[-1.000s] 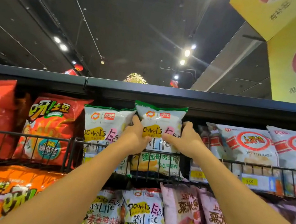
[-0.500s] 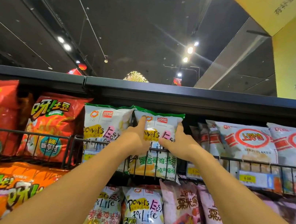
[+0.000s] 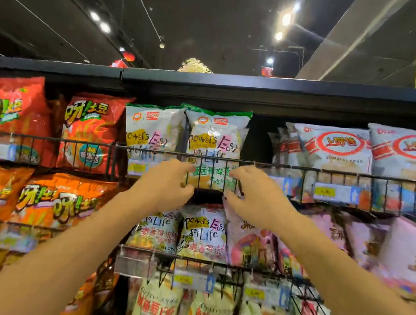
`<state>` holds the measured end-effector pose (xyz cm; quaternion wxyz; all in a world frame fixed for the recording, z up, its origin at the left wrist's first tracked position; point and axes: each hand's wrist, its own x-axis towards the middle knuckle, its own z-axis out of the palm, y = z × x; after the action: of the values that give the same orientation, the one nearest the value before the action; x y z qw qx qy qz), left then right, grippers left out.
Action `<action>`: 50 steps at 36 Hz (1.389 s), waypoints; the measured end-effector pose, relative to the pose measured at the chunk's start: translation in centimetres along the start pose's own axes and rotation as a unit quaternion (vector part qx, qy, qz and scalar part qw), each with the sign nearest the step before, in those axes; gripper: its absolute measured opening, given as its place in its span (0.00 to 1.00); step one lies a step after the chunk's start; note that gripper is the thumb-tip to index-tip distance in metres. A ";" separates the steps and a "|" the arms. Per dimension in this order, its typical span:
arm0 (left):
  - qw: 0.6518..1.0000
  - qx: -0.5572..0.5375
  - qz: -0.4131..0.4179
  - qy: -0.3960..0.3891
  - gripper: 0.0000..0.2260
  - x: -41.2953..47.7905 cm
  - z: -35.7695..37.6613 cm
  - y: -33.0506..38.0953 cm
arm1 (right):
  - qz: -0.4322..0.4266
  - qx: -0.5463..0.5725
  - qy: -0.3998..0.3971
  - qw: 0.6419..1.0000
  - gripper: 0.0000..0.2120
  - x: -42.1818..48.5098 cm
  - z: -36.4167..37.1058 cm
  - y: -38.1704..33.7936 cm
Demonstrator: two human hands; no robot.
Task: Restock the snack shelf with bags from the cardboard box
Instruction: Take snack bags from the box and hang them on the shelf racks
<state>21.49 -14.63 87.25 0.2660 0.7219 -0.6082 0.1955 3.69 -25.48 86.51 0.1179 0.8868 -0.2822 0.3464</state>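
Left of the left hand (image 3: 167, 186): two red potato-snack bags (image 3: 91, 134) stood in the top tier, orange ones in the tier below. The picture was smeared there; the count below is unsure.

Left hand: fingers curled, empty as far as could be seen, just in front of the wire rail (image 3: 228, 159), below the white-and-green bag (image 3: 214, 142). Whether the fingertips touched the wire could not be told.

Between and above the hands: that bag stood upright behind the rail, beside one twin to its left. Two of this kind fronted the top tier and two more fronted the tier under the hands.

Right hand (image 3: 255, 194): likewise loose and holding nothing, close to the bag's lower right corner.

Right of the right hand: a dark gap, then two white-and-red bags (image 3: 334, 152) in front, with more edge-on behind them, uncounted. Pink bags lay below.

The cardboard box was out of view.

Judgement: the bag should be light, air-filled, soft, slick film, with contents easily crushed. Best taken by both side edges or the top seam, never squeezed at the middle.
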 end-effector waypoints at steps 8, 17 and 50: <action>0.991 0.028 -0.049 -0.120 0.21 -9.8 7.9 0.9 | 0.006 -0.003 -0.144 0.990 0.18 -10.5 5.4 -0.3; 0.977 0.039 -0.060 -0.202 0.22 -19.0 13.6 2.1 | 0.068 0.025 -0.274 0.959 0.23 -22.0 8.8 0.4; 0.867 -0.114 -0.060 -0.480 0.22 -47.7 28.4 7.4 | 0.301 0.039 -0.475 0.826 0.24 -59.3 13.0 -3.8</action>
<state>4.28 3.73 37.20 0.0328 0.7261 -0.6345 -0.2628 -22.64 -2.80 36.54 -0.1754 0.8169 -0.5422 -0.0888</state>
